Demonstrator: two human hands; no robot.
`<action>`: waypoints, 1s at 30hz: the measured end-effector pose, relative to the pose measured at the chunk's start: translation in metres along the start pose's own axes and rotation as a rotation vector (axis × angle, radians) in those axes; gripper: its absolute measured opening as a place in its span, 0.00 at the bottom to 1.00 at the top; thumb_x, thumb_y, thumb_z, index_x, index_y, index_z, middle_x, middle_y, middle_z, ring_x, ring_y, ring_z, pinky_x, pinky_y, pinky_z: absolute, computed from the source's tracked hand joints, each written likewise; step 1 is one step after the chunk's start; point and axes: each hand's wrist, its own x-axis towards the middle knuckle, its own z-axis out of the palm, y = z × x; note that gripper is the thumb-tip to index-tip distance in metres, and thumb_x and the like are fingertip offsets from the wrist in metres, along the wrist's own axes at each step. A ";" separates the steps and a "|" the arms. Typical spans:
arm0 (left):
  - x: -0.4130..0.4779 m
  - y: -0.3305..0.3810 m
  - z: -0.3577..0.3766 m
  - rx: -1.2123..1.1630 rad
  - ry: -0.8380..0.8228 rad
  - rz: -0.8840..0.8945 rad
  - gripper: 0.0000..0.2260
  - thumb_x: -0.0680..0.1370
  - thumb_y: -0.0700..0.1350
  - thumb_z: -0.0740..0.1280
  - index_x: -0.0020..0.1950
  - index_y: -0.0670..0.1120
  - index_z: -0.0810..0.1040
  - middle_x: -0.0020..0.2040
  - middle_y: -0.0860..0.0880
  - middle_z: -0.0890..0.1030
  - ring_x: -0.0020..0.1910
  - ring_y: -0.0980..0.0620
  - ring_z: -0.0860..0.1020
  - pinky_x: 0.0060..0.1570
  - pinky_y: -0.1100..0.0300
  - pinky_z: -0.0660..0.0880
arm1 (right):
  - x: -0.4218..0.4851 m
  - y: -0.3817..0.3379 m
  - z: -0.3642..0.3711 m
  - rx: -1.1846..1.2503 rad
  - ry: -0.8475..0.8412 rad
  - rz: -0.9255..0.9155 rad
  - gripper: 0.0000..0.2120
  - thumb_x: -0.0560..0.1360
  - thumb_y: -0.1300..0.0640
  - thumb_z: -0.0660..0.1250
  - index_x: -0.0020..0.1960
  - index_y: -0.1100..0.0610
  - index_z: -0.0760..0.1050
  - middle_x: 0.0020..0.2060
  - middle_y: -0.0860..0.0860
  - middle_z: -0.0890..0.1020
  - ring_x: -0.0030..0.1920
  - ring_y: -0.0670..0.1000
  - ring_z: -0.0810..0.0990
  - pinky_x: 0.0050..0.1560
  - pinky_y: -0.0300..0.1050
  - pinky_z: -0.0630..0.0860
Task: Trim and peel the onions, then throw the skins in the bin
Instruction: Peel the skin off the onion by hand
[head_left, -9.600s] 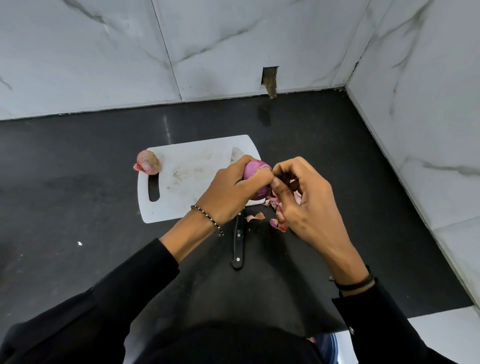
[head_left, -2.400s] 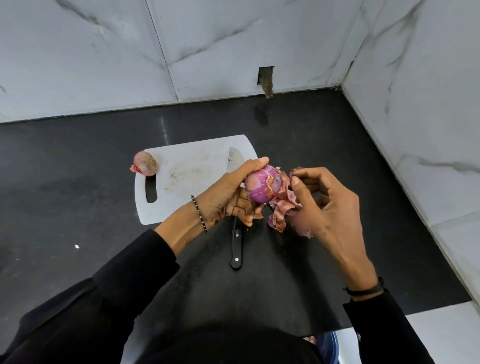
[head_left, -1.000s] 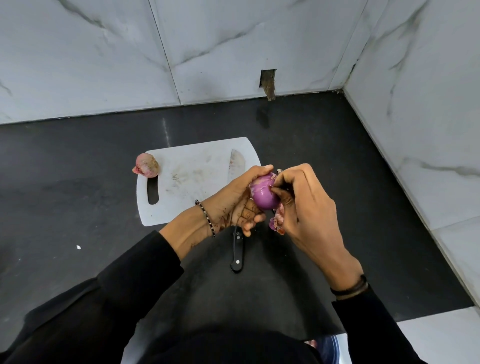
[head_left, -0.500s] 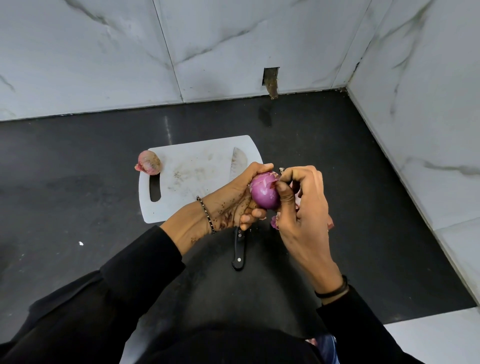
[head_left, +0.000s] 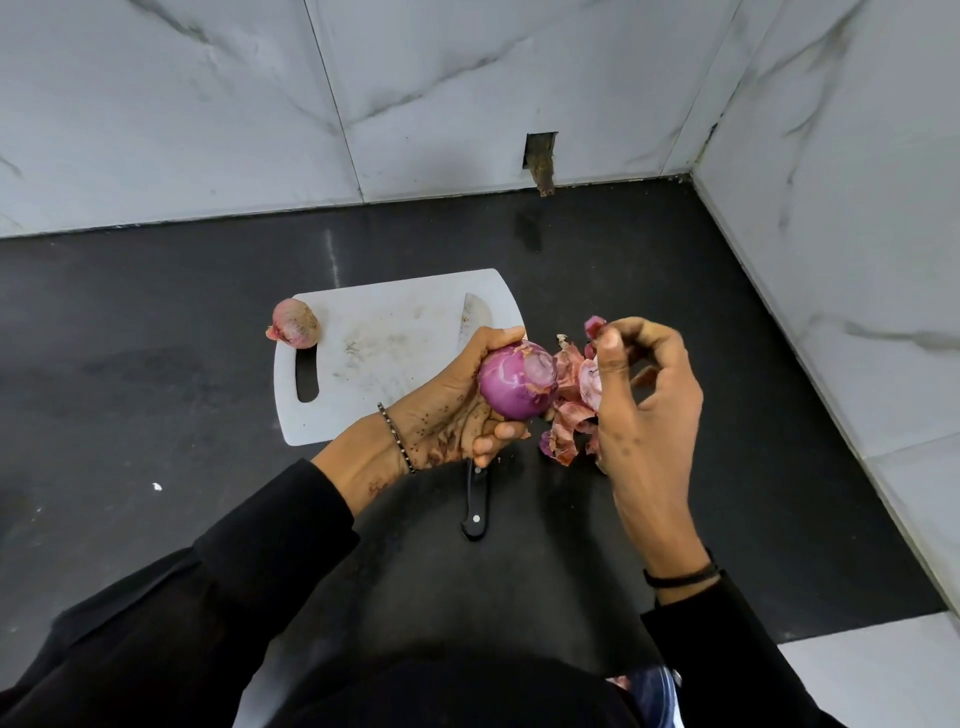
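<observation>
Bright, even overhead light w/ soft shadows, faint glare on counter (head_left: 675, 322), wide-angle edge bending, sharp focus.

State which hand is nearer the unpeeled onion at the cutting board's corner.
Left. The left hand, gripping the peeled onion, is across the board from the unpeeled onion; the right hand is farther right, pinching skins.

The left hand (head_left: 452, 410) hides the middle of the knife (head_left: 475, 506); a blue thing (head_left: 652, 688) at six o'clock is cut off.

Grips a purple onion (head_left: 517, 383) in the left hand (head_left: 451, 410), pinches its loose skins (head_left: 570, 402) in the right hand (head_left: 641, 400), above a knife (head_left: 475, 506) on a white cutting board (head_left: 387, 317), beside an unpeeled onion (head_left: 294, 323).
</observation>
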 end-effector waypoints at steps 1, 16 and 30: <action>0.000 0.000 0.000 -0.003 -0.008 -0.009 0.34 0.69 0.69 0.67 0.48 0.36 0.78 0.27 0.44 0.77 0.20 0.54 0.75 0.20 0.64 0.74 | -0.001 0.003 -0.002 -0.014 -0.008 0.016 0.03 0.82 0.48 0.66 0.53 0.46 0.76 0.50 0.45 0.82 0.49 0.47 0.78 0.49 0.39 0.73; 0.002 -0.007 -0.007 -0.140 -0.097 0.009 0.32 0.78 0.67 0.51 0.51 0.37 0.73 0.31 0.46 0.73 0.23 0.54 0.70 0.25 0.63 0.70 | -0.004 0.016 -0.023 -0.226 -0.171 -0.014 0.06 0.79 0.55 0.72 0.55 0.50 0.81 0.45 0.40 0.83 0.46 0.42 0.82 0.44 0.34 0.78; -0.003 -0.004 0.001 -0.073 -0.058 0.111 0.29 0.69 0.64 0.71 0.53 0.39 0.75 0.37 0.41 0.74 0.29 0.49 0.75 0.31 0.59 0.76 | -0.008 -0.013 -0.020 0.026 -0.345 -0.161 0.07 0.79 0.55 0.70 0.55 0.55 0.83 0.47 0.44 0.83 0.47 0.52 0.82 0.39 0.46 0.79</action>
